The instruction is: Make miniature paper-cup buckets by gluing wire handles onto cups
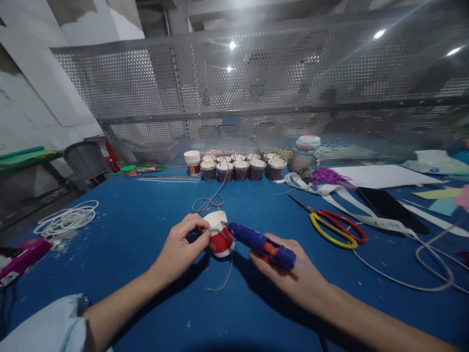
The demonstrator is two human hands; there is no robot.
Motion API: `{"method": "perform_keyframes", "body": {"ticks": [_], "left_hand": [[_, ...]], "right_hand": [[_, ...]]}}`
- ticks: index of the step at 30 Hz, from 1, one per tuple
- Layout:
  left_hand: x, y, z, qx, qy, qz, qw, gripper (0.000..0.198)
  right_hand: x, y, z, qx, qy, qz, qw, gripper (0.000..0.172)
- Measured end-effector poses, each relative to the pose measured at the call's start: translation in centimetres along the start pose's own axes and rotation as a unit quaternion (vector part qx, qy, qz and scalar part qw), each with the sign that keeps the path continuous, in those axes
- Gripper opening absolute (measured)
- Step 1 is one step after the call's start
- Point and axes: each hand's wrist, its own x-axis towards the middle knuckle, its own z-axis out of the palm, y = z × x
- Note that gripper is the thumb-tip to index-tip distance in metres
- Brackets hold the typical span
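Note:
My left hand (186, 242) pinches the rim of a red and white paper cup (221, 241), which is tilted over the blue table. A thin grey cord (230, 274) runs against the cup's side, and its loose end hangs down onto the table. In my right hand (289, 274) is a dark blue glue gun (256, 239) with a red part showing in its body. The gun's tip is at the cup's right side, close to the cord; whether it touches I cannot tell. More of the cord (208, 201) lies curled behind the cup.
Several grey-wrapped cups with handles (241, 170) stand at the back beside a stack of paper cups (192, 162). Scissors (333, 227), white ribbon (384, 222) and a phone (392, 209) lie right. White cord (68, 217) and a magenta device (25, 259) lie left. A perforated panel (234, 98) stands behind.

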Motion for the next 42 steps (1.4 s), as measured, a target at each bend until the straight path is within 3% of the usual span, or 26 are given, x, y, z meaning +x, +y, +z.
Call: {"method": "perform_keyframes", "body": {"ticks": [4,12,19,31,37,42], "left_hand": [[0.1,0.1,-0.1,-0.011,-0.003,-0.016,1.000,0.014],[0.0,-0.1,-0.2,-0.024,-0.014,-0.015,1.000,0.013],[0.0,0.0,-0.3,-0.060,-0.017,-0.051,0.997,0.012],[0.0,0.1,-0.4,-0.073,-0.023,-0.072,0.994,0.012],[-0.1,0.0,-0.3,-0.073,-0.027,-0.055,0.995,0.011],[-0.1,-0.1,-0.3,-0.063,-0.031,-0.036,0.997,0.011]], "right_hand": [[0.2,0.0,-0.2,0.012,0.014,0.033,0.999,0.027],[0.0,-0.6,0.1,0.023,-0.013,-0.001,1.000,0.024],[0.1,-0.5,-0.1,0.049,0.027,0.051,0.997,0.026],[0.4,-0.9,-0.4,0.082,0.018,0.102,0.991,0.033],[0.0,-1.4,0.1,0.111,0.009,0.086,0.990,0.026],[-0.5,-1.4,0.4,0.072,-0.024,0.051,0.996,0.025]]}}
